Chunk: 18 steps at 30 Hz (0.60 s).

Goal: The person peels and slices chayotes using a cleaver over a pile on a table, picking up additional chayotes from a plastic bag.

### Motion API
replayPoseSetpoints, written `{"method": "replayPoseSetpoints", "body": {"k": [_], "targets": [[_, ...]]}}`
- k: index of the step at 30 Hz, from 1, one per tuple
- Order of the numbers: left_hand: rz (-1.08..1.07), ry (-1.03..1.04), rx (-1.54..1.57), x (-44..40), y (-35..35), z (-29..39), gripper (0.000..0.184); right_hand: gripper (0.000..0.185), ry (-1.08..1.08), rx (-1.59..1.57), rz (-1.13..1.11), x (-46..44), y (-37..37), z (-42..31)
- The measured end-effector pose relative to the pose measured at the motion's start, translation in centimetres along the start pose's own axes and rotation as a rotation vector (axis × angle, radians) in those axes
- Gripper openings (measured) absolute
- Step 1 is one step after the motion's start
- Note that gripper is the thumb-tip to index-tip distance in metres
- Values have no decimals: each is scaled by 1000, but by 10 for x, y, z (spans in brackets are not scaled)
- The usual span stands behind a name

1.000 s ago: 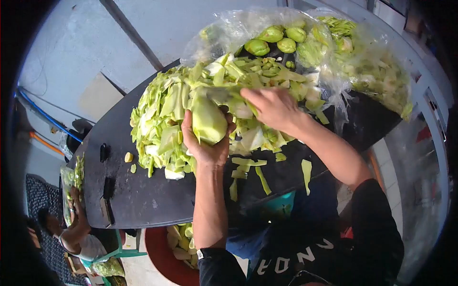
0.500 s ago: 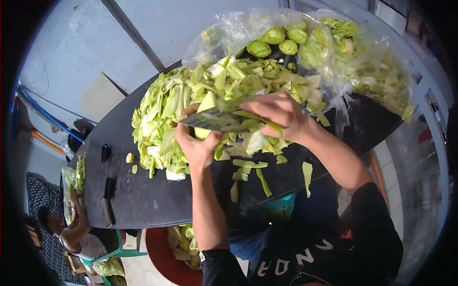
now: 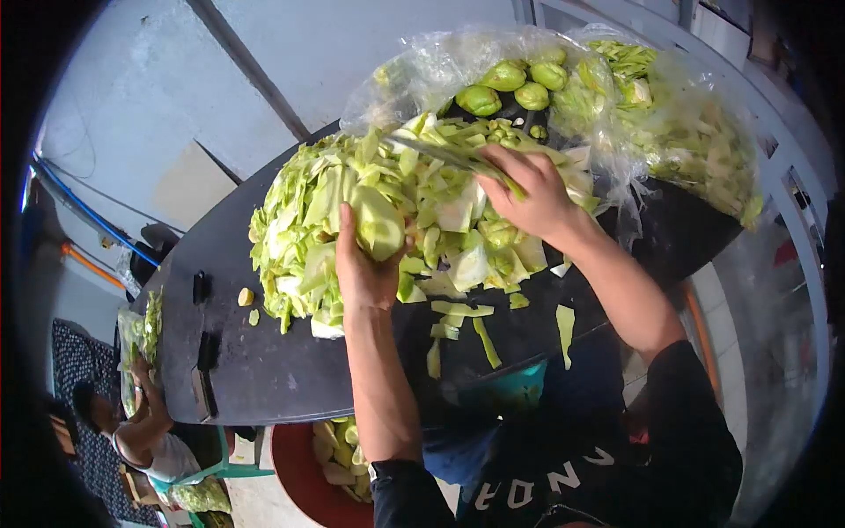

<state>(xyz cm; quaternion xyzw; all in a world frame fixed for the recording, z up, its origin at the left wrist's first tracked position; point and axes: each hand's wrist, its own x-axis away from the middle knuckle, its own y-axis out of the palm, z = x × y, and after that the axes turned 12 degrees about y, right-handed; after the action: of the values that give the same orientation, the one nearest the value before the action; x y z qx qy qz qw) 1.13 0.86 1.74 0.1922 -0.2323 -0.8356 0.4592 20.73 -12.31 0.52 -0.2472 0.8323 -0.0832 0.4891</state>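
Note:
My left hand (image 3: 368, 273) is wrapped round a peeled pale green vegetable (image 3: 378, 224), its cut face turned up. To the right, my right hand (image 3: 528, 194) grips a knife (image 3: 431, 150) whose blade points up and left, apart from the vegetable. A thin green strip lies along the blade by my fingers. Beneath both hands spreads a large heap of green peelings (image 3: 299, 202) on the dark table (image 3: 264, 370).
Whole green vegetables (image 3: 480, 99) sit at the back beside clear bags of peelings (image 3: 695, 141). A red tub (image 3: 299, 475) holding pieces stands below the table edge. At far left, another person (image 3: 158, 440) handles a bag. Small dark objects (image 3: 204, 352) lie on the table's left.
The knife has swung from across the vegetable to up and right of it, clear of my left hand. My left hand has turned, showing the vegetable's face again.

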Motion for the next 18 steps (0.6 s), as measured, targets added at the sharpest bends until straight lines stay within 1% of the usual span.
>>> {"method": "replayPoseSetpoints", "body": {"k": [1,2,4,5,6,8,9,10,12,13,14,16,18], "targets": [[-68,12,96,0,-5,0,55,26,74,300,-50,-4,-4,-6],[-69,10,94,4,-2,1,55,26,77,300,-48,-2,-5,-7],[-24,16,130,8,10,5,54,22,327,308,-245,-3,-7,-7],[-49,-15,164,5,4,3,55,18,175,230,-156,2,-7,-10],[-33,-18,164,5,0,-2,55,18,177,225,-170,8,-6,-17],[56,20,272,-7,2,-7,53,15,192,72,-180,6,-8,-36],[121,2,382,-11,4,-6,49,14,182,56,-197,6,-10,-48],[123,14,381,-15,6,-6,49,14,173,48,-198,8,-7,-54],[200,15,515,-22,11,-6,46,14,107,-143,-130,11,-1,-65],[176,22,453,-23,14,-6,46,13,176,-218,-176,12,-1,-71],[179,24,456,-25,18,-8,46,13,174,-217,-181,10,0,-72],[191,75,508,-26,28,-11,46,14,217,-178,-259,11,2,-73],[182,43,516,-23,35,-12,47,14,215,-156,-273,12,2,-70]]}}
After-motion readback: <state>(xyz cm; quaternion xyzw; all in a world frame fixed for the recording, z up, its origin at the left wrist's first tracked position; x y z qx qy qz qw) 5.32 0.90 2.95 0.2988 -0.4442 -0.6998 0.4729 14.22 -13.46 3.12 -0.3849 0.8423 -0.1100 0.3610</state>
